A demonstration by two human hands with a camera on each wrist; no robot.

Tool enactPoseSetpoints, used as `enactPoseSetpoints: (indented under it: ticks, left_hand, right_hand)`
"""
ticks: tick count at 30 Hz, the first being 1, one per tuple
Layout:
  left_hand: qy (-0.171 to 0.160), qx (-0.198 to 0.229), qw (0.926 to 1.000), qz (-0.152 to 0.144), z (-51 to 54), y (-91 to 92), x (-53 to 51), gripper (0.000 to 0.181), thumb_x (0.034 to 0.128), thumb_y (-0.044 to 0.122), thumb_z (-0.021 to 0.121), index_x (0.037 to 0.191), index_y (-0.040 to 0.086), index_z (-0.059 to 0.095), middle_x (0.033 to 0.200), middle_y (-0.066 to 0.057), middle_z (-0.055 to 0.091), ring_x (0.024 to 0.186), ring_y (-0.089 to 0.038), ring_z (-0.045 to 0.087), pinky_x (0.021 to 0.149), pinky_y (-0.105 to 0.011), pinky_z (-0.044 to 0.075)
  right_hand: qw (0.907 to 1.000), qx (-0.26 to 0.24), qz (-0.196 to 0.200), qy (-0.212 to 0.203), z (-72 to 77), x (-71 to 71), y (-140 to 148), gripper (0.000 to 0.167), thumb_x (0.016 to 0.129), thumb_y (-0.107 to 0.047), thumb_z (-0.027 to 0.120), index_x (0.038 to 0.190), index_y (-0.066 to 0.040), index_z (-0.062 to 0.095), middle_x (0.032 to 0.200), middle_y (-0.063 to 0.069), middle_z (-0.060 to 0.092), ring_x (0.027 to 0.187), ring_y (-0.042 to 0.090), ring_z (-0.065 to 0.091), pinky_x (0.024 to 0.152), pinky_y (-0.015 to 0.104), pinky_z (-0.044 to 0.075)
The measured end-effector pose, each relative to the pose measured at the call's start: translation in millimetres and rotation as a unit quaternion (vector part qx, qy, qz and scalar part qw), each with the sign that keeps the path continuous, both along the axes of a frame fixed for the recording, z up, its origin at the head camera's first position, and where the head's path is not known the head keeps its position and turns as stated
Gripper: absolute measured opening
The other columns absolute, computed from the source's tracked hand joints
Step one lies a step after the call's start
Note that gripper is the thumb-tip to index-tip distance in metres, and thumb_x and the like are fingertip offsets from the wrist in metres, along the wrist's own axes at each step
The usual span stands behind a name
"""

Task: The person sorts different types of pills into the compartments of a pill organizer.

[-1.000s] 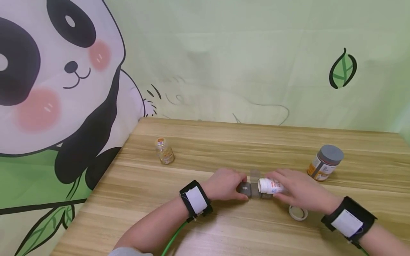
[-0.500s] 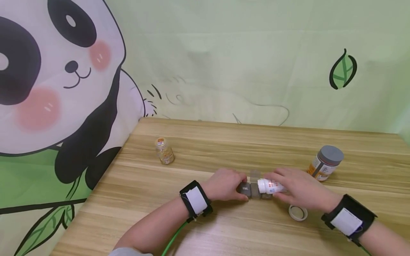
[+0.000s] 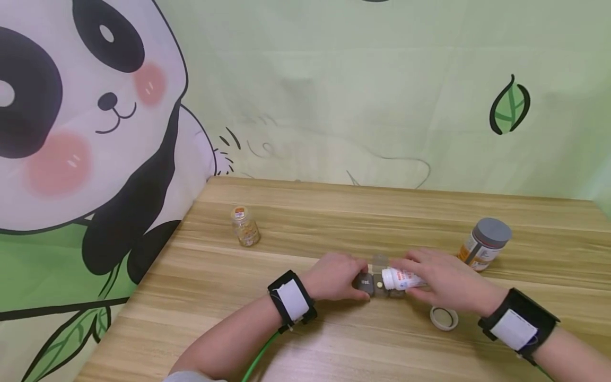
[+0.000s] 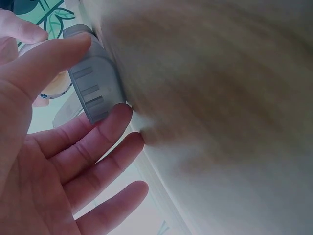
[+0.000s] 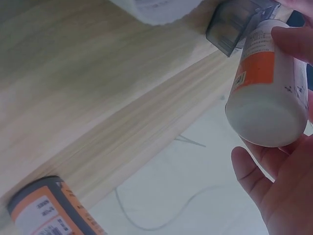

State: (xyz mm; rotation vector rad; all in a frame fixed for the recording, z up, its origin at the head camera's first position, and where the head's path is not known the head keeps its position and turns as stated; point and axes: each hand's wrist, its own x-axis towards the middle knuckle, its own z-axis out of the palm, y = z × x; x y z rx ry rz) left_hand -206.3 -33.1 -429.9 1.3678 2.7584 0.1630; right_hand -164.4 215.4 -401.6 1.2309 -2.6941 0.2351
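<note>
Only right-wrist view: bottle base

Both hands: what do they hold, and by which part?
Right hand: the white bottle, by its body. Left hand: the gray pillbox, near its left end.

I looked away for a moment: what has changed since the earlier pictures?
A small pale tablet now shows in the open part of the grey pill box, and the white bottle in the right hand has edged slightly left. Nothing was newly gripped or let go; the left hand still holds the pill box, and the cap, clear bottle and grey-lidded jar stayed put.
</note>
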Motion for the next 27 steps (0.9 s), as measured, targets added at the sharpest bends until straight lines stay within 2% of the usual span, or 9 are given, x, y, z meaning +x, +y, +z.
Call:
enactPoseSetpoints:
  ticks: [13,27]
  left_hand:
    - [0.003,-0.001,1.0,0.001,0.7,0.3,0.5,0.041,0.0809,0.051,0.075,0.101,0.016,0.063,0.071,0.014,0.049,0.059,-0.003,0.045,0.049,-0.019,0.032]
    - [0.007,-0.001,1.0,0.001,-0.5,-0.4,0.8,0.041,0.0808,0.051,0.075,0.1,0.017,0.063,0.069,0.014,0.049,0.059,-0.004,0.045,0.05,-0.02,0.032]
  right_hand:
    - [0.9995,0.028,-0.002,-0.013,5.5,-1.2,-4.8,0.05,0.08,-0.023,0.078,0.126,-0.011,0.063,0.104,0.002,0.059,0.092,0.018,0.056,0.078,0.043,0.049]
    - [0.9997,0.025,0.004,-0.005,5.1,-1.8,-4.8,0.051,0.079,-0.023,0.079,0.126,-0.011,0.063,0.101,0.001,0.058,0.088,0.016,0.055,0.075,0.042,0.049]
